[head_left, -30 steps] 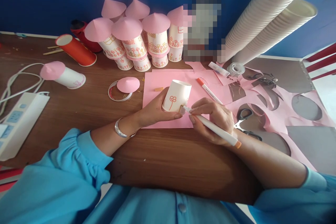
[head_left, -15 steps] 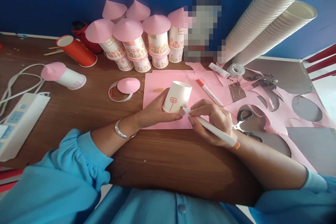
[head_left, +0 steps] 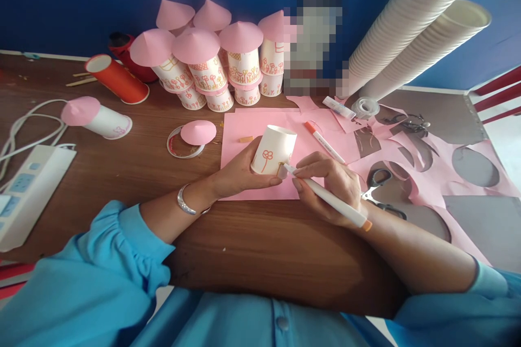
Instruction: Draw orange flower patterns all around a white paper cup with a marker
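My left hand (head_left: 240,173) is closed round an upturned white paper cup (head_left: 273,149) that stands on a pink paper sheet (head_left: 244,133). An orange flower is drawn on the cup's side. My right hand (head_left: 331,184) grips a white marker (head_left: 329,199) with an orange end; its tip touches the cup's lower right edge, beside a small orange drawing. A second orange-capped marker (head_left: 324,142) lies on the pink paper just behind my right hand.
Decorated cups with pink cone roofs (head_left: 211,59) are stacked at the back. Two long stacks of plain cups (head_left: 411,27) lean at right. Scissors (head_left: 380,190), tape roll (head_left: 365,106), cut pink paper (head_left: 459,181), a loose pink cone (head_left: 198,132), a red tube (head_left: 117,78) and a power strip (head_left: 28,190) lie around.
Almost nothing differs; the marker tip shifts slightly along the cup's lower edge while my left hand keeps the cup in place.
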A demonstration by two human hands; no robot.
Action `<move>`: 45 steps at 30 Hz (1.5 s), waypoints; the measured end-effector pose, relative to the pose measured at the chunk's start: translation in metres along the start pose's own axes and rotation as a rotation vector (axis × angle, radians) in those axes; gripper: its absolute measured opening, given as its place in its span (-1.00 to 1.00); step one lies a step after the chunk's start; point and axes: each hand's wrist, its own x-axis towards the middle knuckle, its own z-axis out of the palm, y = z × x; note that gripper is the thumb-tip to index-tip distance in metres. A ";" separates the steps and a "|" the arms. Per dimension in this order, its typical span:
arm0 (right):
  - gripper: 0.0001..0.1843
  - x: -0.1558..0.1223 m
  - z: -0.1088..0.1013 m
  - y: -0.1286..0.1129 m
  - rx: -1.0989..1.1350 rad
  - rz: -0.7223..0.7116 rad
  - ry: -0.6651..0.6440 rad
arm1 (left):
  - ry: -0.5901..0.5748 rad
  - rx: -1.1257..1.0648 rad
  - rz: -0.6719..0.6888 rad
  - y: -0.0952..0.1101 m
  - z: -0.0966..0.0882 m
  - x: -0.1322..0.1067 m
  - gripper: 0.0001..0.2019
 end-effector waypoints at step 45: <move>-0.81 0.000 0.000 0.001 0.017 -0.045 -0.012 | 0.000 -0.036 0.006 -0.001 0.001 0.000 -0.29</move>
